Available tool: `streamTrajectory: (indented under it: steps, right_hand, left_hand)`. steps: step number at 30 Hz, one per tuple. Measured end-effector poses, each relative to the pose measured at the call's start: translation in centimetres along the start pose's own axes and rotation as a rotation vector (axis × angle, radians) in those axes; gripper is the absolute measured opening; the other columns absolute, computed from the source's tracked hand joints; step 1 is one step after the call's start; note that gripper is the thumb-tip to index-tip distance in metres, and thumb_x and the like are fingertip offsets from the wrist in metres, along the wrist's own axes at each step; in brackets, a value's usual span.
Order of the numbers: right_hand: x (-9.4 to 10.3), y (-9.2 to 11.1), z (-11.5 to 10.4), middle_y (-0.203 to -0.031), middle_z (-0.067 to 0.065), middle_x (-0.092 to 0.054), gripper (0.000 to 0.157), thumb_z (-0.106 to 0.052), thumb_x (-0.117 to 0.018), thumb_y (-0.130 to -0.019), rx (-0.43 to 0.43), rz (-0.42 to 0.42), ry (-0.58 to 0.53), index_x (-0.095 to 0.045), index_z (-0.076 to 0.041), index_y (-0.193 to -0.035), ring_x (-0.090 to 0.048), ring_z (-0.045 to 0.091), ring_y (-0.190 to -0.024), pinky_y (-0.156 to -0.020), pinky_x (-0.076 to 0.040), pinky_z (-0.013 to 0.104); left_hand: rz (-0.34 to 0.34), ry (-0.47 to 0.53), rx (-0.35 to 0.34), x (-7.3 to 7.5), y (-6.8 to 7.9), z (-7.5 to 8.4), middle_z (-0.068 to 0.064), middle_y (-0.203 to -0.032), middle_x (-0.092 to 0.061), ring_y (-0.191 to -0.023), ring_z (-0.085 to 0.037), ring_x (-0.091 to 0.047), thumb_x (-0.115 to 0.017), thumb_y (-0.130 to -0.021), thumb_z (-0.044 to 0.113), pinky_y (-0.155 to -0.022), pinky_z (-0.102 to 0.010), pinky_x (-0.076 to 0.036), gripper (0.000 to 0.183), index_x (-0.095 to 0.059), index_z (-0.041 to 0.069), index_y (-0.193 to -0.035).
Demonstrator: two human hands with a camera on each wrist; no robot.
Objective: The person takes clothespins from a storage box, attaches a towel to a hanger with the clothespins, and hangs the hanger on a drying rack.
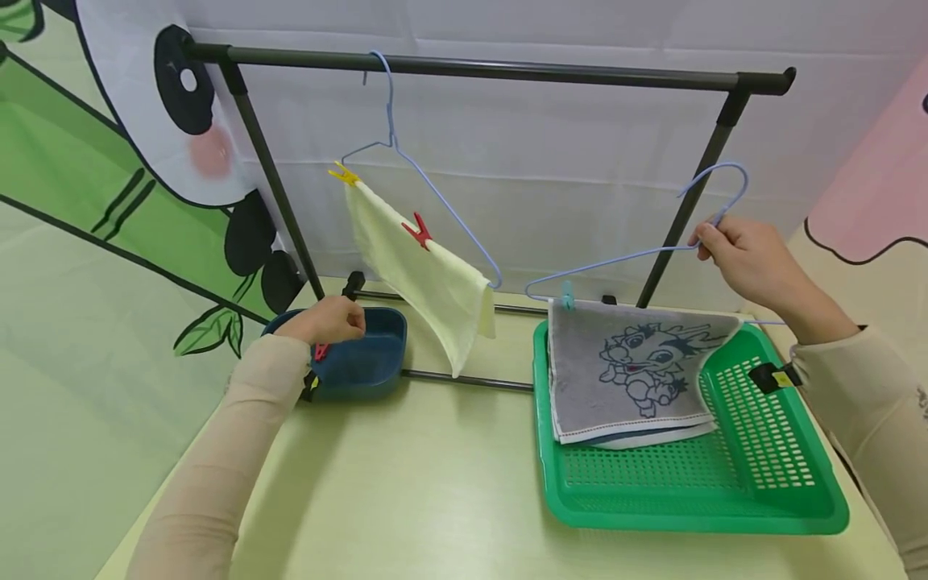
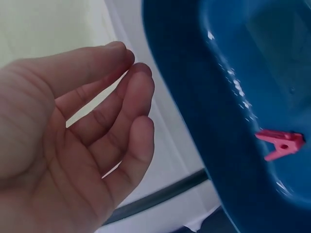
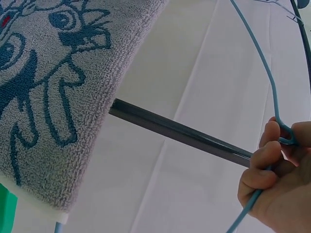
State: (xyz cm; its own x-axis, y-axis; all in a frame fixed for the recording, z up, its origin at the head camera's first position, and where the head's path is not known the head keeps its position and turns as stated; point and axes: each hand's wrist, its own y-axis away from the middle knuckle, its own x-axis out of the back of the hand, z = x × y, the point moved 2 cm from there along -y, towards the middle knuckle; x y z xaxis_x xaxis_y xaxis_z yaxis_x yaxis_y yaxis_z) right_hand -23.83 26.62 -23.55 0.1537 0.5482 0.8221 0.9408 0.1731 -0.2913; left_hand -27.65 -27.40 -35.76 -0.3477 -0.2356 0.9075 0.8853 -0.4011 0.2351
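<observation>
My right hand [image 1: 754, 262] grips a blue wire hanger [image 1: 605, 263] just below its hook. A teal clothespin [image 1: 568, 296] clips one corner of a grey towel [image 1: 641, 379] to the hanger's lower left end. That towel bears a dark blue cartoon dragon and hangs over a green basket [image 1: 689, 517]. My left hand [image 1: 326, 321] is above a dark blue basin [image 1: 366, 366], fingers loosely bent, thumb near the index fingertip; nothing shows between them in the left wrist view. A red clothespin [image 2: 281, 143] lies inside the basin.
A black rack [image 1: 507, 66] stands at the back. From its bar hangs another blue hanger [image 1: 449, 208] with a pale yellow cloth [image 1: 420, 270], held by a yellow clothespin [image 1: 344, 173] and a red clothespin [image 1: 418, 232]. Table surface [image 1: 406, 475] shows between basin and basket.
</observation>
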Motion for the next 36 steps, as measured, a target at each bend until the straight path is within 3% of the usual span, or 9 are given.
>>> streamTrajectory:
  steps: [4, 12, 25, 36]
  right_hand:
    - [-0.2, 0.1, 0.1, -0.096, 0.016, -0.060, 0.045, -0.035, -0.033, -0.103, 0.007, 0.004, 0.006, -0.061, -0.001, -0.093, -0.046, 0.015, -0.077, -0.060, -0.034, 0.029]
    - [-0.2, -0.1, 0.2, -0.089, 0.013, -0.059, 0.043, -0.036, -0.035, -0.102, 0.012, 0.018, 0.002, -0.061, -0.003, -0.091, -0.045, 0.013, -0.073, -0.058, -0.033, 0.029]
    - [-0.6, 0.0, 0.3, -0.090, 0.014, -0.060, 0.044, -0.035, -0.036, -0.102, 0.017, 0.017, -0.003, -0.062, -0.001, -0.088, -0.046, 0.009, -0.073, -0.058, -0.035, 0.028]
    - [-0.6, 0.0, 0.3, -0.091, 0.014, -0.061, 0.045, -0.036, -0.036, -0.102, 0.008, 0.013, -0.003, -0.062, -0.002, -0.090, -0.046, 0.015, -0.074, -0.059, -0.035, 0.029]
  left_hand:
    - [-0.005, -0.016, 0.035, 0.0, -0.2, -1.5, -0.005, -0.082, -0.061, -0.065, -0.018, -0.052, -0.061, -0.089, 0.012, -0.067, -0.037, -0.046, 0.009, -0.066, 0.005, -0.088]
    - [-0.015, -0.011, 0.146, 0.2, -1.2, -3.6, -0.007, -0.081, -0.062, -0.071, -0.022, -0.053, -0.064, -0.086, 0.011, -0.065, -0.037, -0.045, 0.008, -0.067, 0.004, -0.086]
    - [-0.042, -0.013, 0.318, -0.6, -0.8, -4.8, -0.009, -0.078, -0.059, -0.074, -0.025, -0.054, -0.064, -0.085, 0.012, -0.070, -0.040, -0.046, 0.012, -0.064, 0.000, -0.085]
    - [-0.042, 0.015, 0.466, -1.6, -0.8, -5.7, -0.021, -0.100, -0.059, -0.086, -0.033, -0.053, -0.061, -0.084, 0.016, -0.075, -0.044, -0.045, 0.029, -0.059, -0.004, -0.105]
